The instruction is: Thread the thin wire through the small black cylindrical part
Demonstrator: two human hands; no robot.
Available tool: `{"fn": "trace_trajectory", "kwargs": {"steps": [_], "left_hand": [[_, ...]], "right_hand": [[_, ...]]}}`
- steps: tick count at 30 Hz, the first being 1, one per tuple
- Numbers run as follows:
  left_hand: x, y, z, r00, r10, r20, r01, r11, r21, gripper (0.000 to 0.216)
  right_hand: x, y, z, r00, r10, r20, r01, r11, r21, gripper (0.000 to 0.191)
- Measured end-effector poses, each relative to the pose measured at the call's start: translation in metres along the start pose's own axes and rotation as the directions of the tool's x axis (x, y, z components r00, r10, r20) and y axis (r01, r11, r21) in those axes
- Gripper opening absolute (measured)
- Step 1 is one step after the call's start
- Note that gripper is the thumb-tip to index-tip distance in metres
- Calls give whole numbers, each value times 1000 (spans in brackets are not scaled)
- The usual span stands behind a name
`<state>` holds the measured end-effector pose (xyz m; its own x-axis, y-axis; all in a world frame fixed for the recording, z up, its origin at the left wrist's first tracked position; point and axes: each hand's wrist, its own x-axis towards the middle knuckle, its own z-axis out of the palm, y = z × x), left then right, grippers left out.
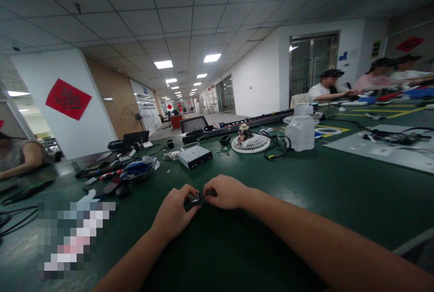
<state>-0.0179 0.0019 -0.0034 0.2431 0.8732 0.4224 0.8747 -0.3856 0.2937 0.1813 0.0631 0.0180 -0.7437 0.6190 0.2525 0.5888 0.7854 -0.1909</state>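
Note:
My left hand (pixel 173 209) is closed around a small dark cylinder with a shiny, see-through-looking surface (pixel 195 199), just above the green table (pixel 288 192). Its thumb and fingers grip the cylinder from the left. Right beside the cylinder's other end, my right hand (pixel 226 192) has its thumb and index finger curled into a pinch. Whatever may be between those fingertips is too small to make out. Beyond my hands lies a silver box-shaped disc drive (pixel 195 156), its dark front facing me.
Behind are a white fan grille with a motor (pixel 251 143), a white plastic housing (pixel 300 133), black cables (pixel 280 145) and a small black tray (pixel 224 139). Tools and a blue bundle (pixel 137 167) crowd the left. A grey panel (pixel 386 147) lies right. Several people sit around.

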Motion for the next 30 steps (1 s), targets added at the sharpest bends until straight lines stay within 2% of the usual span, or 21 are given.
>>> {"fn": "trace_trajectory", "kwargs": {"steps": [3,5,8,14,18,22,25,30], "left_hand": [[0,0,0,1000,11,6,-11,1000,-3,22],[0,1,-1,1000,11,11,-11,1000,0,22],[1,3,-2,999,14,30,-15,1000,8,21],[0,6,-3,999,23,38,-25,999,30,20],[-1,3,-2,998,50,35,-51,998,39,22],[-1,-1,-2,995,100,23,-102,993,66,23],[-1,-2,-3,994,107,-4,-106,991,80,25],[0,0,-1,993,118,18,-119,987,109,26]], "right_hand": [[0,0,0,996,67,-57,-66,998,19,24],[0,0,0,995,58,-81,-54,997,50,24],[0,-1,-1,999,19,-38,-15,995,94,25],[0,-2,-2,996,91,-22,-92,995,-44,27],[-1,-2,-3,999,15,35,-12,997,-70,25],[-1,1,-3,999,-28,27,27,999,25,27],[1,0,-1,1000,26,-7,-25,998,59,27],[1,-6,-1,993,115,-21,-116,992,-52,27]]}}
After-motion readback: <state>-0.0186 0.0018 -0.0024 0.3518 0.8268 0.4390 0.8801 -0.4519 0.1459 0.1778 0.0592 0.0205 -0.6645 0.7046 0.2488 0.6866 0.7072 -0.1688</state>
